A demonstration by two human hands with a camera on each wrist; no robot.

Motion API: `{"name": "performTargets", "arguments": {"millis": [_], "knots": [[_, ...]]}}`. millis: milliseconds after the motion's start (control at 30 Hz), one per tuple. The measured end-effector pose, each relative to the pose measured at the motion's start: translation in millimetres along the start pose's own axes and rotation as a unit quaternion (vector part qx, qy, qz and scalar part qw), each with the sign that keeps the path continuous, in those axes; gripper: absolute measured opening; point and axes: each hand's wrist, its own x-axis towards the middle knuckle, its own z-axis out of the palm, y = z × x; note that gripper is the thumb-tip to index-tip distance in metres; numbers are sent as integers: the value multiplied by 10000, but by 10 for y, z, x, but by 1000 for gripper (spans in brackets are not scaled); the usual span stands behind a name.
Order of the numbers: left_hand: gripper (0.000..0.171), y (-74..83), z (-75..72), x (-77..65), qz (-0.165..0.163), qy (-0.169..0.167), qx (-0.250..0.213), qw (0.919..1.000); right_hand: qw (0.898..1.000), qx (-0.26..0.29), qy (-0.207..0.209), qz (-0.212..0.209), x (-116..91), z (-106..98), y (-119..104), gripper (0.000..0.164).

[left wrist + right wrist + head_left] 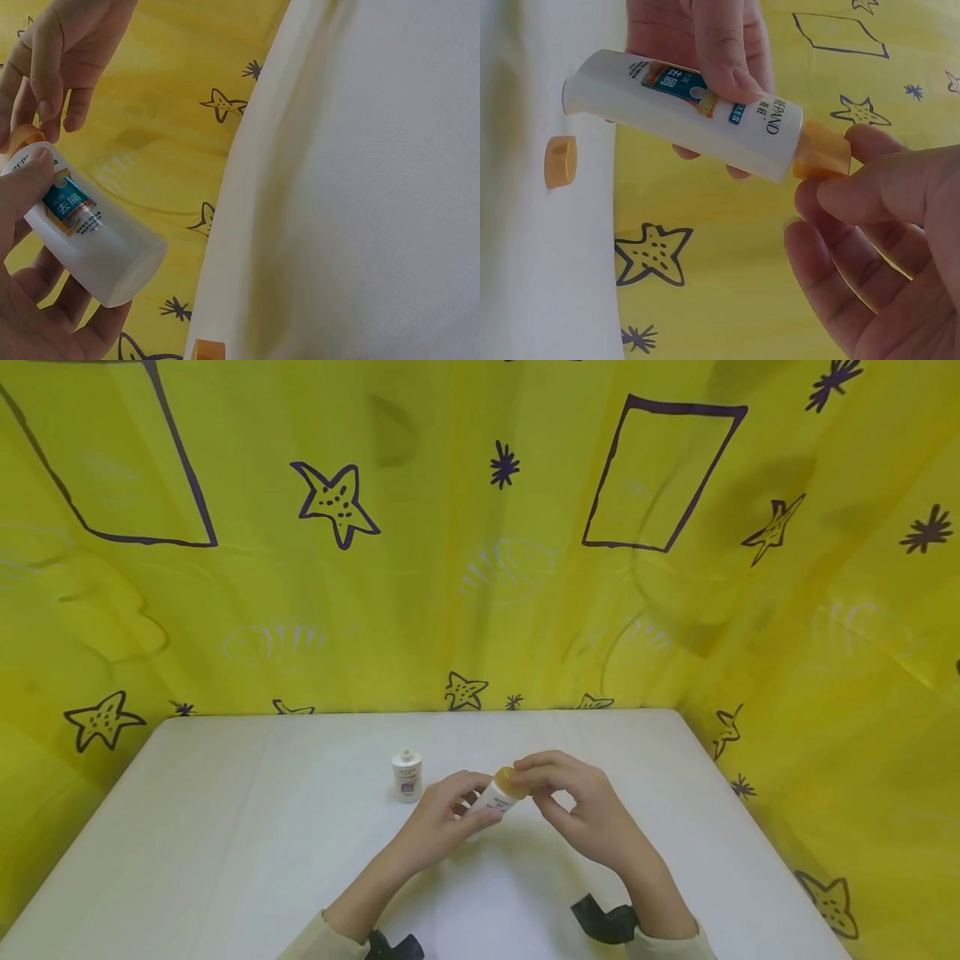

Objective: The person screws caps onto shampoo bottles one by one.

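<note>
Now gripping white bottle (697, 126) in left hand (438, 827), tilted, above white table (262, 843); pinching orange cap (825, 153) at bottle's neck between thumb and fingers of right hand (592, 803). To left of both hands, upright on table, second bottle (407, 778) with neck uncapped. Also on table, loose cap (561, 161) of same colour.

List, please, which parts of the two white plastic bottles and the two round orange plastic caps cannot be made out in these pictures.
- Standing white plastic bottle: head view, label print too small to read.
- Held white plastic bottle: right wrist view, left hand hides part of it.
- Its round orange plastic cap: right wrist view, right hand covers part.
- Loose round orange plastic cap: left wrist view, cut off by bottom edge.
</note>
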Motion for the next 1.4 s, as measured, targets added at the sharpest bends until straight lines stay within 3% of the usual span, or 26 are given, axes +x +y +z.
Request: {"name": "performTargets", "arguments": {"millis": [400,733,967,1233,1400], "knots": [[34,47,7,-4,-203,-181,-4,9996,9996,-3,-14,293,-18,-10,-21,26],[34,41,30,-16,28,-189,170,9997,9993,25,-11,377,-11,-2,-44,15],[33,51,20,-19,-8,-131,162,9998,9987,68,-86,488,-9,-2,-56,17],[33,61,6,-14,-87,-126,72,9999,9996,53,-100,246,-21,-20,-45,34],[34,67,6,-11,-72,-180,100,9998,9998,121,-45,125,-23,-31,-30,30]]}}
